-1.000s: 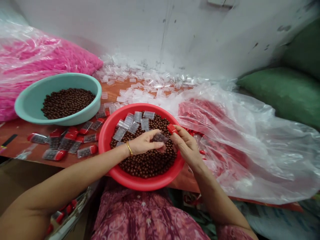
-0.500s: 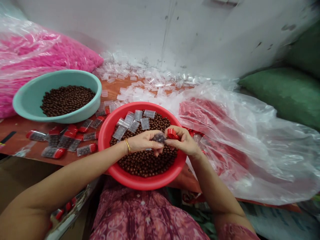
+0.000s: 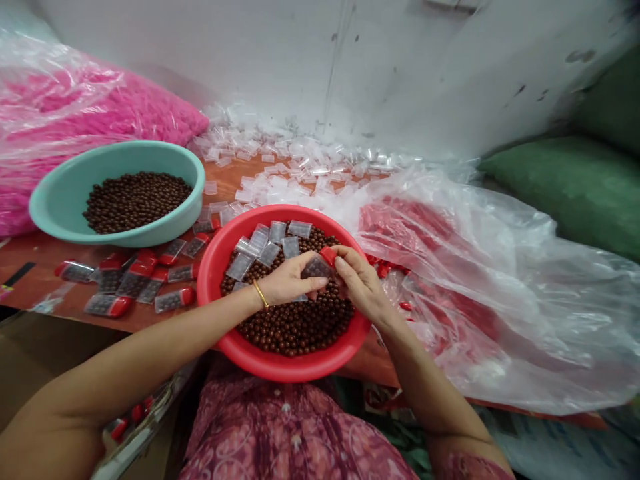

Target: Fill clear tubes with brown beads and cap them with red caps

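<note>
Over a red basin (image 3: 287, 368) of small brown balls (image 3: 290, 327), my left hand (image 3: 289, 279) is closed round a clear plastic container (image 3: 316, 268) with dark balls inside. Pinched in my right hand (image 3: 361, 280) is a red cap (image 3: 329, 255), which sits at the container's upper end. Whether it is pressed fully on, I cannot tell. Several clear empty containers (image 3: 240, 266) lie on the balls in the back left of the basin.
Left of the basin, filled red-capped containers (image 3: 135, 283) lie before a teal basin (image 3: 45, 213) of brown balls. Loose clear containers (image 3: 300, 163) cover the table's back. A plastic bag of red caps (image 3: 480, 313) spreads on the right; a pink-filled bag (image 3: 100, 100) stands far left.
My right hand has brought the red cap from beside the container onto its upper end. My left hand has shifted slightly up and turned the container.
</note>
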`<state>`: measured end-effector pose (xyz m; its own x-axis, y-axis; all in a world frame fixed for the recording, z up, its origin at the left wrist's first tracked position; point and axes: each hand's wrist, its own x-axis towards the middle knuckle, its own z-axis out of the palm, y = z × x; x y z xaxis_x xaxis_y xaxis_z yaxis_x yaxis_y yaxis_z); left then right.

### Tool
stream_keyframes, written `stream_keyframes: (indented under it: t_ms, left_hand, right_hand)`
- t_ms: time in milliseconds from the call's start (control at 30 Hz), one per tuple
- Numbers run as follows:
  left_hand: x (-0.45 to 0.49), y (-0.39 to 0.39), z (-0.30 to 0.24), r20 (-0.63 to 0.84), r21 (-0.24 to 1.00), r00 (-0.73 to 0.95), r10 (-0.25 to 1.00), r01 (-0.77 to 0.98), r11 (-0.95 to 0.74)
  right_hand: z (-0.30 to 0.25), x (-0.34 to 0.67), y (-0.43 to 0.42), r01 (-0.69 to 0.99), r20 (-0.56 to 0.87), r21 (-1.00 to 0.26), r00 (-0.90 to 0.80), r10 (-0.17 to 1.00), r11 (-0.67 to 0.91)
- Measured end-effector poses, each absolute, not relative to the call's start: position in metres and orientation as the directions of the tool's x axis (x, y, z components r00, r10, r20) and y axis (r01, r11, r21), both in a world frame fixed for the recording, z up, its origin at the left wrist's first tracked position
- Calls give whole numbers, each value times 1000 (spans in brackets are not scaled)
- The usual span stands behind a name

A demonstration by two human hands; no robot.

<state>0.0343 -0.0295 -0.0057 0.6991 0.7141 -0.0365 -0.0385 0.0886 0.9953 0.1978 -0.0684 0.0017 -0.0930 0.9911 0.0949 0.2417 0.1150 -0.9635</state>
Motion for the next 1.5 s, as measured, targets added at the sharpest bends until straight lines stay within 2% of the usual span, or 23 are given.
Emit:
stream_keyframes:
  t_ms: [133, 233, 400, 567, 667, 733, 833, 900, 967, 1067, 1233, 1300, 1400, 1467, 1500]
  left_hand:
    - [34, -33, -7, -47, 998, 678, 733, 53, 14]
    - [33, -34, -8, -1, 990, 640, 769, 111, -91]
    - [33, -37, -8, 70, 962, 586, 808, 175, -210]
    - [33, -38, -2, 45, 936, 603, 797, 254, -245]
    - [36, -36, 2, 33, 939, 695, 718, 224, -261]
    - [38, -35, 3, 18, 922, 761, 649, 238, -305]
    - [39, -36, 4, -50, 841, 780, 624, 370, -395]
    - [39, -38, 5, -77, 793, 790, 608, 418, -444]
    - [39, -41, 6, -87, 759, 800, 593, 439, -481]
    - [37, -46, 5, -96, 680, 798, 595, 489, -547]
    - [34, -49, -2, -60, 572, 814, 577, 502, -649]
    - [37, -49, 2, -79, 528, 803, 590, 536, -659]
    - [34, -52, 25, -45, 516, 761, 647, 573, -637]
    - [12, -53, 42, 41, 512, 702, 711, 597, -618]
    - [-7, -53, 49, 90, 489, 647, 757, 634, -599]
  right_hand:
    - [2, 200, -70, 402, 181, -885, -166, 969, 234]
    - [2, 202, -73, 487, 220, -826, -187, 957, 285]
    - [-2, 197, -81, 493, 231, -808, -236, 944, 321]
    - [5, 203, -81, 582, 281, -715, -267, 922, 387]
    - [14, 209, -75, 630, 348, -670, -202, 916, 393]
    - [14, 206, -70, 589, 392, -717, -99, 914, 372]
    - [7, 189, -63, 354, 322, -889, 35, 946, 290]
    - [1, 175, -58, 188, 218, -960, 30, 975, 209]
    - [-3, 166, -55, 128, 138, -981, -61, 989, 145]
    - [-7, 164, -57, 195, 93, -971, -225, 970, 138]
    - [-7, 160, -67, 403, 182, -861, -327, 927, 311]
    - [-2, 157, -66, 362, 223, -873, -299, 928, 326]
    - [8, 172, -61, 246, 280, -920, -135, 951, 306]
    - [10, 202, -59, 302, 268, -918, -1, 963, 256]
    - [7, 222, -58, 417, 239, -888, 58, 969, 193]
